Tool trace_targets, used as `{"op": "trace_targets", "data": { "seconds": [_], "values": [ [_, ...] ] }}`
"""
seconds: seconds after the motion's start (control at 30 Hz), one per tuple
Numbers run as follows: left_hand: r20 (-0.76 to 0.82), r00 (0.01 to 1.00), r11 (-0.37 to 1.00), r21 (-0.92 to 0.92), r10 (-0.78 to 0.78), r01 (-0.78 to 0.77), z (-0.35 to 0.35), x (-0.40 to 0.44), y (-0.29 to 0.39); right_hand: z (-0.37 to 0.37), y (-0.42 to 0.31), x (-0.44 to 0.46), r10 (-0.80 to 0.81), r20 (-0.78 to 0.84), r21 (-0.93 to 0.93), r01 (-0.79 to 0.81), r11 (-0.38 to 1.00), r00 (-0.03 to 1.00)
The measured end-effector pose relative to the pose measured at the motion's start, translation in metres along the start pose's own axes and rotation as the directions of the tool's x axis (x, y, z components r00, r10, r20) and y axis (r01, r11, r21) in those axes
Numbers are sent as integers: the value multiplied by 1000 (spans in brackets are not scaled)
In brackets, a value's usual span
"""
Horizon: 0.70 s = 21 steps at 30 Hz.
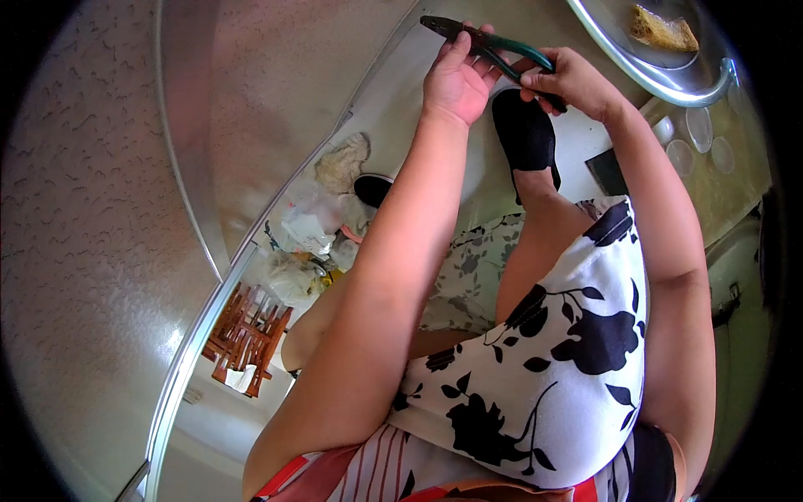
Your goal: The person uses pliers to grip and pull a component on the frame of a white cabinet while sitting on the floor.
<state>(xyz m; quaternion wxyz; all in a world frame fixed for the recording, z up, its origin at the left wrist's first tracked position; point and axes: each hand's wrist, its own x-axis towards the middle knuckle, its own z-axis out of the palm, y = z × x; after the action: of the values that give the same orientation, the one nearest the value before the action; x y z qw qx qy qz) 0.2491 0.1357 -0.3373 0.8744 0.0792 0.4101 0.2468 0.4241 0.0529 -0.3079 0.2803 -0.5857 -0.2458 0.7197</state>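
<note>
A pair of pliers (517, 50) with dark jaws and green handles is held up between my two hands, its jaws pointing to the upper left. My left hand (460, 84) closes on it near the pivot, with the thumb laid against the metal. At the handle end, my right hand (573, 84) is closed around the grips, which stand apart. A black shoe (525, 134) on my foot is just below the pliers. Over my lap lies a white dress (535, 385) with black flowers.
A shiny metal basin (619, 52) holding a yellow-brown sponge-like piece (665, 32) is at the upper right. Several clear bowls (699, 130) are below it. A textured panel (92, 209) fills the left. Plastic bags (309, 230) and a brown wooden chair or rack (247, 335) are farther off.
</note>
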Motion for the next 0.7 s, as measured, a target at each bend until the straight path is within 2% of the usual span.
{"op": "trace_targets", "data": {
  "seconds": [0.03,0.1,0.17,0.23,0.27,0.3,0.37,0.4,0.47,0.5,0.57,0.63,0.67,0.7],
  "values": [
    [30,1000,1000,-5,3,-3,1,0,0,2,6,2,42,68,169,-53,984,997],
    [89,996,998,-52,-17,22,4,-2,2,7,16,3,87,218,474,-183,861,972],
    [138,990,999,-39,-17,23,8,-3,7,18,27,3,-17,361,713,-264,650,932],
    [172,985,1000,27,-12,7,3,-4,9,30,35,2,-126,398,827,-296,479,909],
    [157,988,1000,2,-16,16,1,-5,10,37,42,3,-185,394,867,-298,398,900],
    [101,995,996,91,-19,10,2,-4,11,43,44,5,-247,427,882,-341,325,870],
    [-18,1000,963,268,-8,13,3,-3,13,51,48,4,-148,378,865,-292,408,914],
    [-113,988,943,328,105,-62,11,0,8,56,41,1,-50,304,802,-227,553,951],
    [-221,958,895,440,184,-71,20,2,6,63,25,-6,95,88,581,-129,804,992],
    [-269,936,869,490,226,-69,23,4,3,62,23,-3,-84,-132,162,105,981,988],
    [-326,896,789,612,301,-42,24,9,-2,64,21,-11,-366,-256,-264,300,917,895],
    [-354,879,726,688,319,13,23,13,-5,74,5,-15,-239,-261,-600,37,799,935],
    [-393,865,731,681,312,46,25,13,-6,84,3,-15,-248,-354,-602,-17,799,902],
    [-433,847,734,674,307,78,29,11,-5,86,6,-14,-268,-360,-549,30,836,894]
  ]
}}
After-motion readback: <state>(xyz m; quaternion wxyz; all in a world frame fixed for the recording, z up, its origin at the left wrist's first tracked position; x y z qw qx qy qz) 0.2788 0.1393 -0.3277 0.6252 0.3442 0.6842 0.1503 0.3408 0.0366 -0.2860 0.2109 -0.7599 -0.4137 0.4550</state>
